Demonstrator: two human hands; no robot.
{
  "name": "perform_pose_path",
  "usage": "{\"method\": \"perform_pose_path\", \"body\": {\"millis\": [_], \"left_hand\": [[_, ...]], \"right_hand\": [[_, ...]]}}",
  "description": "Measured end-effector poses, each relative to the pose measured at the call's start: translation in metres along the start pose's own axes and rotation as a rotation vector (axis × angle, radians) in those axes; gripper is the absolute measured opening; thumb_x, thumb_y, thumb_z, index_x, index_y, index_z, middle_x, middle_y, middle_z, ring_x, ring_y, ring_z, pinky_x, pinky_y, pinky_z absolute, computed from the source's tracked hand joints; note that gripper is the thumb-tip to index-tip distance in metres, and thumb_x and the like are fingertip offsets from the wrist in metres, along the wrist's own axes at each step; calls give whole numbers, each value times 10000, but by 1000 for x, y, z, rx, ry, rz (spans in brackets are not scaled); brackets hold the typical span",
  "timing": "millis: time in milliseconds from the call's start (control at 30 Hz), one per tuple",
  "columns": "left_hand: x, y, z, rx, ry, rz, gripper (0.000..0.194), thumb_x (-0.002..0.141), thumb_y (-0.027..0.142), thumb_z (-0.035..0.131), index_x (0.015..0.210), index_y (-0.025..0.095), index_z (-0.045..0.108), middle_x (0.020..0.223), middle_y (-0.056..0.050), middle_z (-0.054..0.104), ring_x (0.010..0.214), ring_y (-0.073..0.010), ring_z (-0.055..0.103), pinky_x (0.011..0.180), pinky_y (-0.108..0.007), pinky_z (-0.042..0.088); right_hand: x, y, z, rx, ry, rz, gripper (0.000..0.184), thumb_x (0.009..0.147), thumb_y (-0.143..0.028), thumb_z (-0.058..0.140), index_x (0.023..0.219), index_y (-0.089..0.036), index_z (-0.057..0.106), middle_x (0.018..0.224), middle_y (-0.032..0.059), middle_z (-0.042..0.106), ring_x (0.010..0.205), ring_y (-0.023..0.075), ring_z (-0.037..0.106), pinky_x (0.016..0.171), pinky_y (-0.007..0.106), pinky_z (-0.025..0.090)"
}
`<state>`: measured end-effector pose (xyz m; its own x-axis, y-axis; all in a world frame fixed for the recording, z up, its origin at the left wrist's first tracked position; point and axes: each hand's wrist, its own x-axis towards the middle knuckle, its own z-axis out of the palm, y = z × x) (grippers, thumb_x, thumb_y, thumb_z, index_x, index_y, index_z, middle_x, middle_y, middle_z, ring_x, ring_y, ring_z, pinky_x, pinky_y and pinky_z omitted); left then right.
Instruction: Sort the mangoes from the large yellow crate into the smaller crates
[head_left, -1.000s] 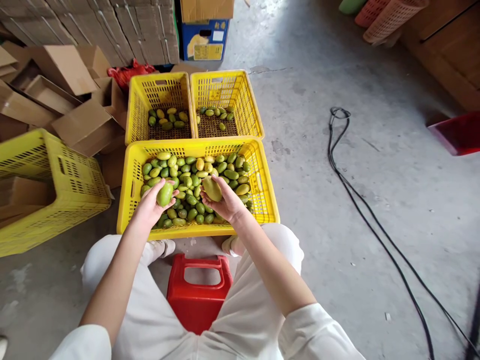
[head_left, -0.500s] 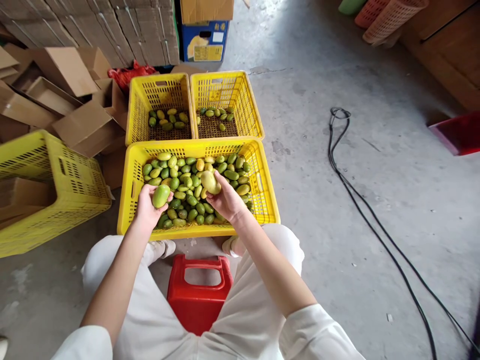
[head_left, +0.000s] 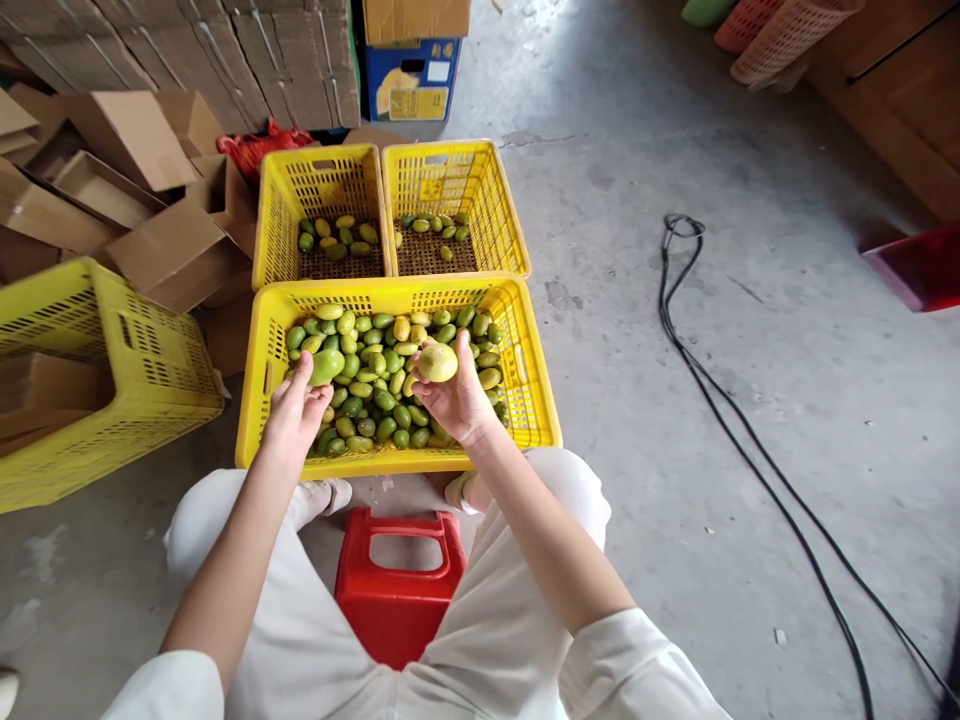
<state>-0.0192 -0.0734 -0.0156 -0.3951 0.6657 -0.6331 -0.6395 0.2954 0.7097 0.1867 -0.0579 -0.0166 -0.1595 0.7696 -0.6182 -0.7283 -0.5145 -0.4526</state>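
My left hand (head_left: 292, 415) is closed on a green oval fruit (head_left: 327, 367), held between thumb and fingers. A paler, yellow-green oval fruit (head_left: 438, 363) rests in my right hand (head_left: 457, 400), with the thumb up along its right side. Both hands hover above a yellow plastic crate (head_left: 397, 463) filled with many small oval fruits (head_left: 384, 400), from dark green to yellow; their exact kind is not clear. Behind it, a left yellow crate (head_left: 259, 215) and a right yellow crate (head_left: 517, 240) each hold several of the same fruits.
A red plastic stool (head_left: 397, 610) stands between my knees. To the left are another yellow crate (head_left: 161, 385) and a heap of cardboard boxes (head_left: 172, 250). A blue carton (head_left: 411, 80) stands at the back. Black cable (head_left: 720, 400) lies across the floor on the right.
Both hands have turned the fruits they hold. My left hand's thumb now lies along the green fruit, which has shifted slightly up; the pale fruit has tilted and moved slightly right.
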Motion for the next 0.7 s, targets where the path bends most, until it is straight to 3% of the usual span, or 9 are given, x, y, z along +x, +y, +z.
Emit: {"method": "perform_pose_path", "body": {"millis": [133, 333, 433, 500, 567, 700], "left_hand": [[2, 7, -1, -54, -8, -34, 207, 1078, 344, 879, 940, 260, 749, 922, -11, 791, 741, -115, 649, 604, -187, 487], [3, 4, -6, -118, -70, 17, 156, 1124, 403, 804, 1037, 274, 785, 1284, -60, 868, 956, -144, 747, 733, -207, 577], [0, 3, -3, -178, -80, 3, 199, 1159, 365, 732, 1003, 246, 768, 1277, -67, 863, 928, -145, 754, 799, -236, 633], [-5, 5, 4, -197, -86, -56, 238, 1202, 314, 626, 1047, 234, 789, 1182, -75, 850, 844, -127, 730, 745, -208, 627], [-12, 7, 10, -215, -87, -140, 346, 1249, 293, 488, 1126, 210, 801, 1039, -79, 810, 749, -107, 691, 649, -165, 588], [-23, 15, 16, -272, -63, -270, 486, 1288, 363, 344, 1181, 159, 771, 825, -43, 694, 602, -84, 608, 490, -108, 473]], "right_hand": [[1, -2, 0, 19, 16, 33, 551, 966, -740, 908, 893, -248, 671, 732, -34, 702, 579, 103, 589, 476, 172, 445], [2, 3, -3, 4, 65, -34, 405, 940, -554, 986, 967, -283, 685, 798, -51, 727, 662, 117, 673, 553, 177, 564], [3, 4, -3, 5, 68, -47, 378, 933, -505, 996, 995, -283, 697, 837, -41, 743, 707, 125, 703, 616, 195, 621], [3, 4, -3, 8, 54, -11, 357, 964, -506, 969, 983, -259, 711, 853, -11, 757, 720, 133, 716, 623, 197, 627], [4, 2, -4, 25, 32, 44, 347, 1013, -511, 911, 950, -235, 709, 855, 7, 767, 665, 120, 682, 537, 172, 555], [5, -1, -7, 72, -32, 85, 328, 1062, -484, 809, 913, -227, 670, 832, -14, 755, 522, 73, 495, 400, 147, 297]]}}
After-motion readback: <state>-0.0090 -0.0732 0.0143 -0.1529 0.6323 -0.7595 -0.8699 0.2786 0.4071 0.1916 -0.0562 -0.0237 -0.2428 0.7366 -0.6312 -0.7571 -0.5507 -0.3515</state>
